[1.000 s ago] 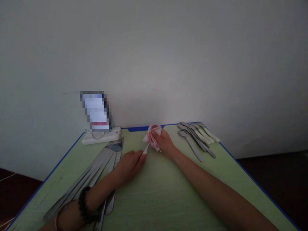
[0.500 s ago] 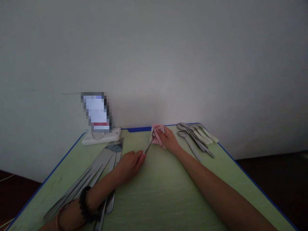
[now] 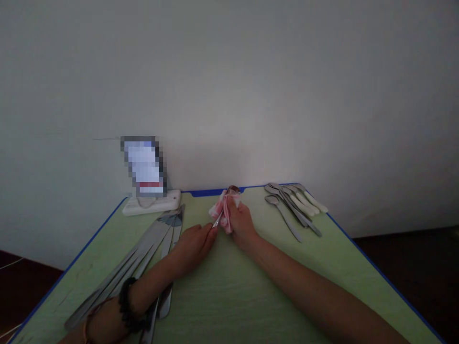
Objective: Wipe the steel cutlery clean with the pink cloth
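A smooth, matte grey wall (image 3: pixel 229 86) rises behind my pale green, blue-edged table (image 3: pixel 229 296). On my left, beneath my forearm, long, flat, shiny metal utensils (image 3: pixel 143 241) fan out. At right lie overlapping steel spoons (image 3: pixel 292 206), some pieces with cream-coloured handles (image 3: pixel 304 204), and a single steel spoon (image 3: pixel 285 217) just beside them. At far left, a phone (image 3: pixel 143 165) leans upright on a white slab (image 3: pixel 150 204); its screen is pixelated, unreadable. Over the table's far middle, my left hand (image 3: pixel 195 246) grips a slim metal handle, while my right hand (image 3: pixel 243 227) pinches a crumpled pink-and-white cloth (image 3: pixel 225 215) around the held spoon (image 3: pixel 234 189), its rounded tip poking out.
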The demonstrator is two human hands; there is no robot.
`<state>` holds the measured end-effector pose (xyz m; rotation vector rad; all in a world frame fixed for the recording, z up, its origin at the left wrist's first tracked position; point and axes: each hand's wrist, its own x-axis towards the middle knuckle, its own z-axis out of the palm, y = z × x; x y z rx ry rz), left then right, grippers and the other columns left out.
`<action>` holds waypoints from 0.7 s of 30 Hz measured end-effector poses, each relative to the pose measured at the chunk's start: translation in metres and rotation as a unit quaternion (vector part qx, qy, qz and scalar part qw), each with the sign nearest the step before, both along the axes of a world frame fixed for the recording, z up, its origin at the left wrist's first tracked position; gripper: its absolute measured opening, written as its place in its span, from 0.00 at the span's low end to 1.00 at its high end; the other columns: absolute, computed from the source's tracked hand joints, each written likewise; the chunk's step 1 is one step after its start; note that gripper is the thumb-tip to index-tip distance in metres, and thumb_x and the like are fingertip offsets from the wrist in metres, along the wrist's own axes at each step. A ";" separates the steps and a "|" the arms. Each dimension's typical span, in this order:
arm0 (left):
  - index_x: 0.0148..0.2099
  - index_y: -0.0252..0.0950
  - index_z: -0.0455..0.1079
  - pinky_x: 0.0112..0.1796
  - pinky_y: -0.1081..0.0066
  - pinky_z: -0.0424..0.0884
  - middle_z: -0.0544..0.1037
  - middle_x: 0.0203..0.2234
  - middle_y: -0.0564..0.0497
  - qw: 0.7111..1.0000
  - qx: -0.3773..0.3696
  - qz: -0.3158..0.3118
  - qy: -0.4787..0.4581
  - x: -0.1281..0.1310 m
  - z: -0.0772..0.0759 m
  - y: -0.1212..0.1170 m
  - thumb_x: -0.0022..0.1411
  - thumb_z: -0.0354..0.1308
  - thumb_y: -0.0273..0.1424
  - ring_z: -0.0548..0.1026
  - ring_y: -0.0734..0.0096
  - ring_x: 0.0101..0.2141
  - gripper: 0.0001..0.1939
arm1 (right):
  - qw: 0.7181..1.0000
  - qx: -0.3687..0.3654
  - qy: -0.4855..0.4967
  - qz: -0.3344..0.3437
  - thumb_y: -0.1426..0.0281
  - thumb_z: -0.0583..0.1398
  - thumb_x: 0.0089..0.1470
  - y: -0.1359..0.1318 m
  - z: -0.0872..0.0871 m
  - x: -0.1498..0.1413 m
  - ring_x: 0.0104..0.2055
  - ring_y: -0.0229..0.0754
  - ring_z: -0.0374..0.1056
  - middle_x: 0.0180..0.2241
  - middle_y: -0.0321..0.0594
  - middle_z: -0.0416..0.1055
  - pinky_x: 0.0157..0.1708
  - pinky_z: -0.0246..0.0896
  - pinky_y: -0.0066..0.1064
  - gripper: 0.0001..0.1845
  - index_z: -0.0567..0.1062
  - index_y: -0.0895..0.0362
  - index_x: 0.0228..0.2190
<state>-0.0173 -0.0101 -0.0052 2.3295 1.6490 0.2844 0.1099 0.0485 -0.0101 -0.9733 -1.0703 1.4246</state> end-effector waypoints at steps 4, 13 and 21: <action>0.36 0.36 0.63 0.33 0.69 0.65 0.72 0.27 0.47 1.000 -0.001 0.007 -0.014 0.000 0.000 0.000 0.68 0.31 0.36 0.71 0.66 0.29 0.20 | 0.999 -0.035 0.025 0.032 0.49 0.54 0.49 -0.003 0.002 0.000 0.11 0.30 0.53 0.12 0.34 0.62 0.09 0.46 0.22 0.26 0.69 0.59 0.21; 0.33 0.37 0.61 0.33 0.69 0.65 0.71 0.24 0.48 1.000 0.005 0.000 -0.001 0.001 0.003 0.000 0.68 0.31 0.35 0.70 0.66 0.27 0.20 | 0.999 0.019 0.022 0.036 0.52 0.57 0.48 0.022 -0.004 0.017 0.20 0.37 0.65 0.23 0.40 0.72 0.19 0.64 0.29 0.19 0.70 0.57 0.29; 0.32 0.37 0.60 0.33 0.68 0.64 0.70 0.24 0.49 1.000 -0.009 -0.015 0.011 0.000 0.004 0.000 0.68 0.30 0.34 0.68 0.66 0.27 0.20 | 0.981 0.132 -0.143 -0.015 0.53 0.55 0.52 0.034 0.003 0.040 0.22 0.38 0.68 0.29 0.40 0.73 0.15 0.62 0.27 0.22 0.70 0.55 0.41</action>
